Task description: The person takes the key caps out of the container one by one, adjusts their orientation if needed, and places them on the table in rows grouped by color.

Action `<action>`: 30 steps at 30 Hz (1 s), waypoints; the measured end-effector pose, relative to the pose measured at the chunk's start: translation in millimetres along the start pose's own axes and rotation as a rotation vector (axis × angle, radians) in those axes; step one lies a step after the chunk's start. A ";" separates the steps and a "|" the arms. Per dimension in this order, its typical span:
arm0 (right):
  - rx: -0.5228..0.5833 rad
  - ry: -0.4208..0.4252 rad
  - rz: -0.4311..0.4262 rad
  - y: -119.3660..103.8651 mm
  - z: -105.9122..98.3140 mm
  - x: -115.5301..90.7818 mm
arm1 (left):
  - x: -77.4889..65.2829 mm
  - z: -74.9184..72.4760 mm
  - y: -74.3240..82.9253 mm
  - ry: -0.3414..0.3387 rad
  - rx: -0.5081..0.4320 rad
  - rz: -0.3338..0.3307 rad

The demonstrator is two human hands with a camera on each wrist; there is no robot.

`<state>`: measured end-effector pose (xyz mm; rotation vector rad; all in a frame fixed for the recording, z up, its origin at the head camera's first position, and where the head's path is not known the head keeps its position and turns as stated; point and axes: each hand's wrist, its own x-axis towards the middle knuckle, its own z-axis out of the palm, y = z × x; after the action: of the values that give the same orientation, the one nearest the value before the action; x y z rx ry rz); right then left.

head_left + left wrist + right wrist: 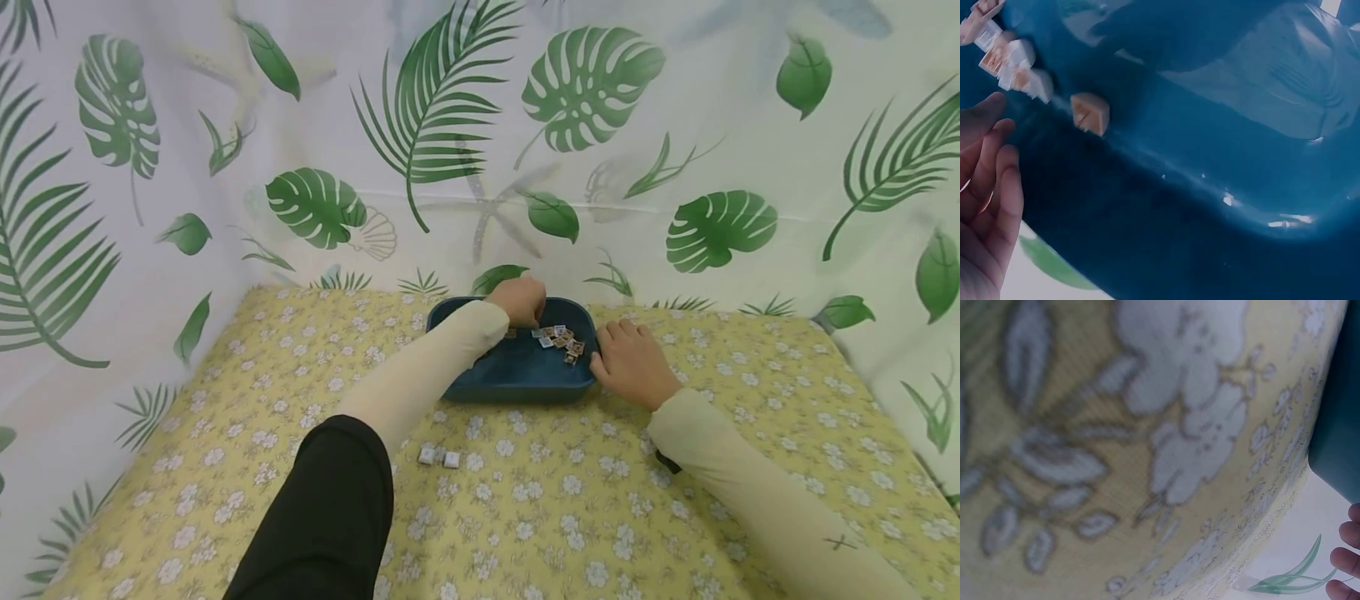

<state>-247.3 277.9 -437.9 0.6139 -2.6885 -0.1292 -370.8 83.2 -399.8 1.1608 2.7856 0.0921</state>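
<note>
In the head view, the left hand (520, 298) reaches over the far side of a dark blue basin (517, 393) at the centre of the frame. The left wrist view shows its fingers loosely curved, the thumb tip slightly apart from them and nothing visible between, close to a row of small brown and white keycap-like pieces (559, 342) at upper left. One brown piece (1090, 114) lies apart from that row, its hollow side showing. The right hand (633, 358) rests at the basin's right rim, fingers fairly straight, thumb toward the near corner.

Any marks on the pieces are too small to read; a dark X-like mark sits on the right sleeve (795, 517), lower right. The basin's long axis runs left to right, while the pieces point various ways. Two white pieces (452, 459) lie below the basin on the yellow floral tablecloth (525, 533).
</note>
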 end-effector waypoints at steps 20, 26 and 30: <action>-0.004 0.054 -0.020 -1.1 2.8 -1.3 | 10.1 29.7 16.7 0.002 0.274 0.004; -0.008 0.075 -0.031 -0.4 2.5 -1.8 | 9.5 31.3 15.0 0.022 0.216 0.021; -0.002 0.071 -0.031 -0.2 2.4 -1.4 | 6.3 28.0 14.4 0.026 0.172 0.028</action>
<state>-246.9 278.3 -440.6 0.6472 -2.6110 -0.1164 -361.2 98.0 -426.6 1.2445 2.8475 -0.1332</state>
